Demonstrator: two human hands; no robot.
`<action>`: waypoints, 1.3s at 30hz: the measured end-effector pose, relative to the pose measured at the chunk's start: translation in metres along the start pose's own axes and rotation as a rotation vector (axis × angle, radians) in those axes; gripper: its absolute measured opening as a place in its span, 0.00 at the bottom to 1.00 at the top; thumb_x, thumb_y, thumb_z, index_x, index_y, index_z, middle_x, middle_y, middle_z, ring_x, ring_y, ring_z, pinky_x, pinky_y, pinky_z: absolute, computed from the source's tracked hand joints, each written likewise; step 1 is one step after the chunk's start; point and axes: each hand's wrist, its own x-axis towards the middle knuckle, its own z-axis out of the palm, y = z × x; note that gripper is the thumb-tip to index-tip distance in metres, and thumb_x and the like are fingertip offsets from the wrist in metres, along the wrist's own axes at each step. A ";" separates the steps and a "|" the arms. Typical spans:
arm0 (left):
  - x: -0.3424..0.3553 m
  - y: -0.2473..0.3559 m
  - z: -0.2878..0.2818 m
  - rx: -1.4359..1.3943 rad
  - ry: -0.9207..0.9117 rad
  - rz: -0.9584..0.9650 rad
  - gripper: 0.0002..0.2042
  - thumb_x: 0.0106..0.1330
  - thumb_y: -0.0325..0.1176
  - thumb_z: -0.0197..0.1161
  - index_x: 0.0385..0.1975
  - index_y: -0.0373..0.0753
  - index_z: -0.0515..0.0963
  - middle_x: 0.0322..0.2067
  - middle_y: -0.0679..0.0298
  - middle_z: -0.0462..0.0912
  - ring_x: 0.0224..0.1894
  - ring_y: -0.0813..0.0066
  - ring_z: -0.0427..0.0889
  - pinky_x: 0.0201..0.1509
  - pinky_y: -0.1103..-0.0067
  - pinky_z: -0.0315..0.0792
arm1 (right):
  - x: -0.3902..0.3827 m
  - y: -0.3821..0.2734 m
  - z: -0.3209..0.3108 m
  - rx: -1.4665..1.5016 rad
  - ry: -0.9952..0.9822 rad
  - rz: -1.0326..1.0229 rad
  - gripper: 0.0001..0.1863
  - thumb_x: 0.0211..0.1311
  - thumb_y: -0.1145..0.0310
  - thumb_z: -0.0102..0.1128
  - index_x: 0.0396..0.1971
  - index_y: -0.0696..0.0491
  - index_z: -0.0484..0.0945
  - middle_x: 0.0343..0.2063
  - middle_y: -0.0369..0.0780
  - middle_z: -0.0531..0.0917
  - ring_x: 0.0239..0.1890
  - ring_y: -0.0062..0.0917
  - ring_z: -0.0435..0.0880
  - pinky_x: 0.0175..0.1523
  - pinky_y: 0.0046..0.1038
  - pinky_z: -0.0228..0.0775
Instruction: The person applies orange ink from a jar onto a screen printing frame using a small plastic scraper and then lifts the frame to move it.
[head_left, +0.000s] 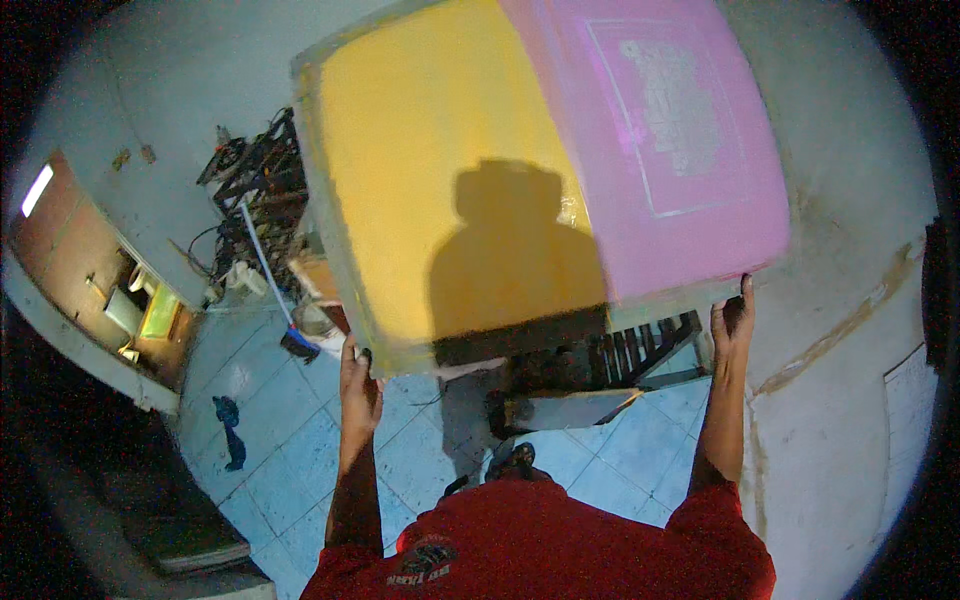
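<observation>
A large screen-printing screen [390, 170] hangs raised in front of me, tilted, its face half yellow and half pink. On the pink part, a pale rectangular outline surrounds a greyish patch. A shadow of a head and shoulders falls across the lower middle of the screen. My left hand [361, 388] grips its lower left corner, thumb on the near side. Closed round the lower edge near the right corner is my right hand [733, 318]. The fingers behind the frame are partly hidden.
Below the screen stands a dark slatted rack [640, 350] on blue floor tiles. A blue-headed broom [298, 342] leans near a dark heap of clutter [260, 180]. A dark blue cloth [230, 432] lies on the floor. At left is a doorway [90, 250]; a wall [840, 300] rises at right.
</observation>
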 end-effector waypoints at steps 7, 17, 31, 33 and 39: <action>-0.184 0.075 -0.159 0.035 0.332 -0.047 0.36 0.69 0.59 0.36 0.67 0.34 0.49 0.67 0.57 0.53 0.68 0.62 0.52 0.69 0.69 0.49 | -0.168 -0.014 0.094 0.688 -0.257 0.378 0.20 0.63 0.65 0.58 0.52 0.55 0.69 0.45 0.40 0.76 0.44 0.25 0.76 0.49 0.27 0.73; -0.413 0.110 -0.215 -0.137 0.946 0.393 0.29 0.73 0.52 0.33 0.63 0.35 0.56 0.63 0.57 0.61 0.63 0.61 0.62 0.67 0.67 0.53 | -0.247 0.092 0.292 0.249 -1.202 0.216 0.20 0.62 0.71 0.51 0.54 0.55 0.67 0.38 0.35 0.75 0.34 0.21 0.73 0.38 0.24 0.70; -0.428 0.045 -0.189 -0.121 1.221 0.530 0.34 0.67 0.61 0.35 0.63 0.40 0.58 0.62 0.58 0.61 0.63 0.57 0.60 0.65 0.60 0.54 | -0.320 0.134 0.468 0.806 -1.427 0.820 0.19 0.64 0.66 0.51 0.54 0.52 0.68 0.40 0.35 0.76 0.40 0.20 0.74 0.40 0.25 0.69; -0.405 0.043 -0.200 -0.222 1.237 0.543 0.36 0.65 0.65 0.34 0.65 0.44 0.56 0.65 0.58 0.57 0.64 0.54 0.57 0.66 0.55 0.52 | -0.319 0.128 0.508 0.862 -1.351 0.923 0.16 0.63 0.68 0.52 0.51 0.52 0.70 0.39 0.35 0.77 0.41 0.20 0.74 0.42 0.24 0.69; -0.358 0.067 -0.222 -0.253 1.335 0.627 0.36 0.63 0.65 0.36 0.65 0.47 0.56 0.65 0.58 0.55 0.65 0.49 0.56 0.63 0.46 0.51 | -0.326 0.086 0.603 0.940 -1.179 1.056 0.09 0.62 0.71 0.55 0.41 0.52 0.75 0.34 0.33 0.78 0.38 0.18 0.75 0.40 0.22 0.67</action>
